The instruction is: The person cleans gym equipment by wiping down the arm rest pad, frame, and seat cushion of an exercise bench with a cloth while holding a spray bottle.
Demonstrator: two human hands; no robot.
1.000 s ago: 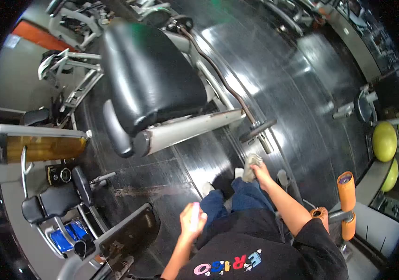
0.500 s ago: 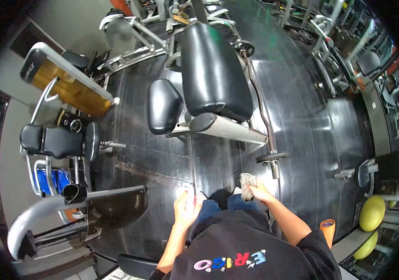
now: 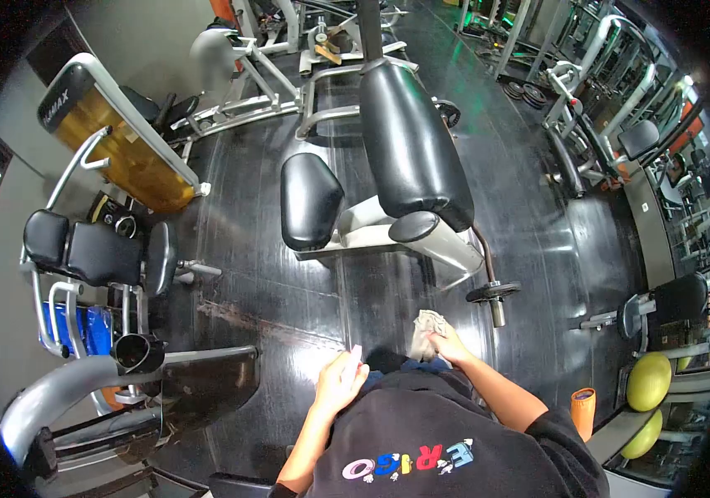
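My right hand (image 3: 452,345) grips a crumpled, greyish-beige cloth (image 3: 426,325) in front of my body. Closed around a small, narrow, pale object (image 3: 356,355) is my left hand (image 3: 337,385); what exactly it is I cannot make out. Beyond both hands, and apart from them, stands a bench with a long black padded seat (image 3: 411,141) and a smaller black pad (image 3: 310,202) on a light metal frame. A curved barbell (image 3: 486,249) lies along the bench's right side, with a black weight plate (image 3: 494,292) at its near end.
At left are a machine with an amber panel (image 3: 122,137), a black-padded seat (image 3: 106,253) and a thick curved grey tube (image 3: 56,398). On the right, an orange cylinder (image 3: 582,412) stands near yellow balls (image 3: 649,382). Weight plates (image 3: 525,93) lie on the dark floor farther back.
The view has tilted upward and shifted, so the bench sits lower and more to the right. My hands stay before me, with the cloth still in the right and the pale object in the left.
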